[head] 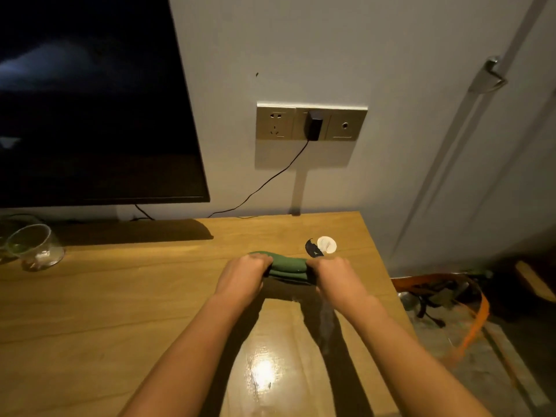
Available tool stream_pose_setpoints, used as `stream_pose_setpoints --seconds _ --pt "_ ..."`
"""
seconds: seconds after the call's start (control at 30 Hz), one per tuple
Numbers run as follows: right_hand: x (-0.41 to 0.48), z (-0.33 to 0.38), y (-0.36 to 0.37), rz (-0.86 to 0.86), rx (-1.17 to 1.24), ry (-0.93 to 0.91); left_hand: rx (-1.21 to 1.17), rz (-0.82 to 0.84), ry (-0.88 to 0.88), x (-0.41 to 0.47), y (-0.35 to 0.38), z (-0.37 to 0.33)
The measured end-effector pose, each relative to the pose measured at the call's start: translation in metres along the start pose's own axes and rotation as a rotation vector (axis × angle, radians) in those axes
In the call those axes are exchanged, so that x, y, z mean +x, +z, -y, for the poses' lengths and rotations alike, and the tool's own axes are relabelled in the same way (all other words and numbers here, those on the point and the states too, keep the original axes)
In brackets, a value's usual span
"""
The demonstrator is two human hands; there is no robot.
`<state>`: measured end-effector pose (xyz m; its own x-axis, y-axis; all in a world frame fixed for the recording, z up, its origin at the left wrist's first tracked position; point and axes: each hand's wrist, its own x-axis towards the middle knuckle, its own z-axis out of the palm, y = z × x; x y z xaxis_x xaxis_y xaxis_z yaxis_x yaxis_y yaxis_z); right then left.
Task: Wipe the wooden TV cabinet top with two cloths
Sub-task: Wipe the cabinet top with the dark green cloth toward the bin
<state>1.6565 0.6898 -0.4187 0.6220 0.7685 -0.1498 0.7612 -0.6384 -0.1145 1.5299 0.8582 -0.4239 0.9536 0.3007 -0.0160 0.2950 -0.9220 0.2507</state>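
Note:
A folded green cloth (288, 267) lies on the wooden cabinet top (120, 296), right of centre. It looks doubled into two rolled layers; whether it is one cloth or two I cannot tell. My left hand (245, 273) grips its left end and my right hand (334, 273) grips its right end, both with fingers curled over the fabric. The cloth's ends are hidden under my fingers.
A dark TV screen (90, 100) stands at the back left. A glass bowl (36, 246) sits at the left edge. A small white round lid (327, 244) and a dark scrap (313, 248) lie just behind the cloth. A wall socket (311, 123) holds a charger with a cable. An orange basket (469, 311) sits on the floor, right.

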Motion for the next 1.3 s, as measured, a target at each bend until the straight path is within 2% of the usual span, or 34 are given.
stream_pose_setpoints --seconds 0.23,0.5,0.83,1.13,1.3 --pt "0.119 -0.041 0.008 -0.035 -0.071 0.045 0.005 -0.049 0.098 0.131 0.032 0.045" --pt "0.193 -0.081 0.061 0.031 -0.027 0.122 -0.039 0.031 0.095 0.217 0.103 0.069" --pt "0.185 -0.089 0.085 -0.059 0.16 0.165 -0.034 0.018 0.075 0.206 0.116 0.064" --pt "0.127 -0.079 0.094 -0.009 0.112 0.083 -0.028 0.038 -0.002 0.138 0.124 0.034" --pt "0.081 -0.083 0.101 0.029 0.142 0.06 -0.071 -0.005 -0.037 0.094 0.132 0.009"
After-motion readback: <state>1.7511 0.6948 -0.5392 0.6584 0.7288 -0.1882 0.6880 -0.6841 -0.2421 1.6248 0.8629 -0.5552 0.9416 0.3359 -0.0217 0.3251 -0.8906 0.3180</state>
